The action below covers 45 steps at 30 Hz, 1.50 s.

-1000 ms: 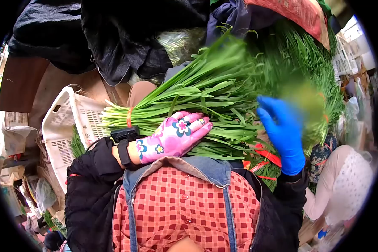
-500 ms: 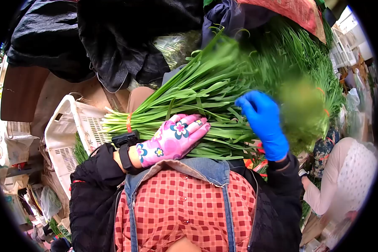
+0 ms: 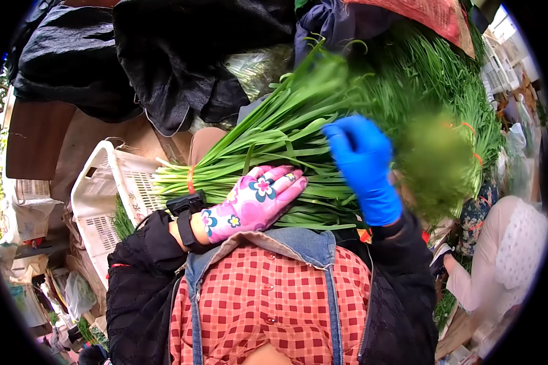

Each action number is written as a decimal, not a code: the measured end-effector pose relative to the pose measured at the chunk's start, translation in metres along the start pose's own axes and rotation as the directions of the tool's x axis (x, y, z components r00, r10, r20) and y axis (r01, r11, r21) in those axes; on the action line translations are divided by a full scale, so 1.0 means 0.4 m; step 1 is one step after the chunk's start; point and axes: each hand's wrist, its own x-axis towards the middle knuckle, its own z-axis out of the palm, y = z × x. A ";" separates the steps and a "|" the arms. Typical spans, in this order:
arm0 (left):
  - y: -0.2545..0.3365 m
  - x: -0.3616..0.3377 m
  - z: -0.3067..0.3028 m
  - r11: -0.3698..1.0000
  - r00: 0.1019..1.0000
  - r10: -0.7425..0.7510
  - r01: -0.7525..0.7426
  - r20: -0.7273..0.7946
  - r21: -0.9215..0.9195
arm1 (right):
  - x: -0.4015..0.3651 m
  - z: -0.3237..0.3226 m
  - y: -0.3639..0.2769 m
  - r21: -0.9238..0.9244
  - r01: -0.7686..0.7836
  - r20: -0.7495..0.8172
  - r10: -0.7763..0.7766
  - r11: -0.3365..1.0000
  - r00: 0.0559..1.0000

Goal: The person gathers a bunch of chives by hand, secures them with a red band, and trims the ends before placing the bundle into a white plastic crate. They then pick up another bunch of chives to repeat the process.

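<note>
The bunch of long green leaves lies across the front of the wearer's body, its pale stem ends towards the left and its leaves fanning out up and to the right. An orange band circles it near the stem ends. The left hand, in a pink flowered glove, lies flat on the lower side of the bunch, back upward, with its fingers straight and close together, pointing right and slightly up. They press on the leaves without closing round them. The right hand, in a blue glove, is raised over the leafy part, forearm coming up from below, with its fingers bent and the thumb near them; whether they grip any leaf cannot be told. The leaves lie under the left fingers and beside the right fingertips.

There is one bunch under the left hand, with one band visible on it, and one white crate beside the stem ends. A black device sits at the left wrist. A pile of similar greens lies beyond on the right, too tangled to count, near a blurred green mass. Another person's pale sleeve shows at far right.
</note>
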 end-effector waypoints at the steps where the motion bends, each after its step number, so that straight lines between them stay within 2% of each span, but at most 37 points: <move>1: 0.002 -0.002 0.001 1.000 1.000 0.003 -0.003 -0.002 -0.008 | -0.001 -0.052 0.017 0.056 -0.179 0.088 0.174 0.982 0.981; 2: 0.002 -0.003 0.000 1.000 1.000 0.009 -0.009 -0.003 -0.013 | -0.020 -0.106 0.054 -0.073 -0.107 0.186 0.119 0.992 0.975; 3: 0.001 -0.002 0.000 1.000 1.000 0.019 -0.019 -0.006 -0.019 | -0.036 -0.167 0.066 -0.393 -0.023 0.412 0.198 0.919 0.889; 4: 0.001 -0.002 -0.002 0.999 0.999 0.029 -0.030 -0.016 -0.029 | -0.045 -0.215 0.063 -0.640 0.137 0.569 0.347 0.756 0.746; 5: 0.002 -0.001 -0.003 0.999 1.000 0.030 -0.030 -0.002 -0.032 | -0.051 -0.230 0.057 -0.653 0.123 0.558 0.365 0.747 0.746; 6: 0.004 0.002 -0.004 0.999 0.999 0.032 -0.032 0.013 -0.031 | -0.054 -0.238 0.051 -0.553 0.184 0.482 0.132 0.813 0.866; 7: 0.007 0.006 -0.004 0.999 0.999 0.035 -0.035 0.007 -0.036 | -0.051 -0.239 0.041 -0.452 0.274 0.358 -0.109 0.849 0.927; 8: 0.009 0.007 -0.004 0.998 0.999 0.045 -0.045 0.012 -0.037 | -0.034 -0.219 0.010 -0.354 0.213 0.276 -0.116 0.910 0.954; 10: 0.012 0.014 -0.008 0.999 0.999 0.038 -0.038 0.015 -0.038 | -0.001 -0.140 -0.009 -0.196 0.403 0.202 -0.365 0.894 0.909; 12: 0.020 0.023 -0.032 0.998 0.998 0.039 -0.037 0.041 -0.047 | -0.024 -0.034 0.013 -0.195 0.415 0.234 -0.369 0.888 0.900; 14: 0.032 0.035 -0.117 0.986 0.996 0.014 0.001 0.089 -0.166 | -0.085 0.028 0.041 -0.360 0.388 0.435 -0.216 0.848 0.874; 16: 0.025 0.039 -0.195 0.972 0.997 -0.049 0.061 0.055 -0.228 | -0.128 0.033 0.042 -0.356 0.390 0.389 -0.245 0.849 0.888; 18: -0.013 0.036 -0.235 0.953 0.989 -0.148 0.137 -0.021 -0.271 | -0.157 0.024 0.035 -0.297 0.306 0.402 -0.172 0.905 0.899; 20: -0.070 0.049 -0.236 0.922 0.951 -0.306 0.287 -0.036 -0.261 | -0.186 0.024 0.034 -0.293 0.307 0.378 -0.186 0.905 0.907; 22: -0.144 0.063 -0.200 0.772 0.841 -0.517 0.538 0.158 -0.337 | -0.201 0.023 0.030 -0.302 0.356 0.279 -0.275 0.884 0.920; 24: -0.202 0.080 -0.163 0.387 0.664 -0.572 0.736 0.481 -0.556 | -0.217 0.008 0.024 -0.293 0.354 0.313 -0.261 0.888 0.913; 26: -0.201 0.114 -0.176 0.359 0.620 -0.571 0.778 0.538 -0.516 | -0.223 0.006 0.029 -0.253 0.345 0.273 -0.276 0.904 0.922; 27: -0.219 0.119 -0.168 0.253 0.620 -0.475 0.776 0.624 -0.578 | -0.226 0.005 0.034 -0.245 0.328 0.299 -0.251 0.912 0.921; 28: -0.208 0.114 -0.165 0.229 0.603 -0.464 0.789 0.649 -0.569 | -0.225 0.004 0.034 -0.239 0.334 0.298 -0.259 0.912 0.919; 30: -0.212 0.077 -0.126 0.485 0.695 -0.482 0.718 0.533 -0.498 | -0.215 0.002 0.035 -0.227 0.333 0.278 -0.266 0.915 0.923; 32: -0.214 0.060 -0.121 0.324 0.709 -0.410 0.701 0.573 -0.635 | -0.199 -0.005 0.039 -0.197 0.339 0.290 -0.276 0.920 0.917; 34: -0.189 0.068 -0.159 0.336 0.696 -0.347 0.718 0.629 -0.609 | -0.168 -0.011 0.038 -0.233 0.378 0.316 -0.297 0.896 0.901; 36: -0.178 0.053 -0.172 0.447 0.671 -0.424 0.739 0.608 -0.504 | -0.147 -0.003 0.050 -0.205 0.383 0.347 -0.299 0.901 0.889; 38: -0.170 0.023 -0.152 0.239 0.717 -0.459 0.668 0.525 -0.704 | -0.120 0.010 0.058 -0.198 0.401 0.347 -0.318 0.895 0.882; 39: -0.163 0.016 -0.156 0.166 0.689 -0.495 0.673 0.529 -0.721 | -0.106 0.020 0.061 -0.169 0.405 0.331 -0.335 0.899 0.882; 40: -0.166 0.008 -0.159 0.187 0.705 -0.504 0.654 0.500 -0.733 | -0.093 0.026 0.059 -0.160 0.422 0.331 -0.354 0.893 0.875; 42: -0.174 -0.005 -0.158 0.330 0.751 -0.524 0.615 0.402 -0.717 | -0.068 0.034 0.055 -0.203 0.439 0.401 -0.335 0.875 0.853; 43: -0.149 0.004 -0.184 0.271 0.745 -0.554 0.583 0.371 -0.766 | -0.052 0.040 0.054 -0.198 0.446 0.398 -0.344 0.873 0.850; 44: -0.147 -0.002 -0.190 0.274 0.747 -0.562 0.574 0.356 -0.772 | -0.032 0.041 0.052 -0.196 0.462 0.402 -0.359 0.865 0.842; 45: -0.147 -0.009 -0.197 0.235 0.711 -0.636 0.547 0.298 -0.803 | -0.010 0.038 0.045 -0.184 0.483 0.392 -0.387 0.856 0.835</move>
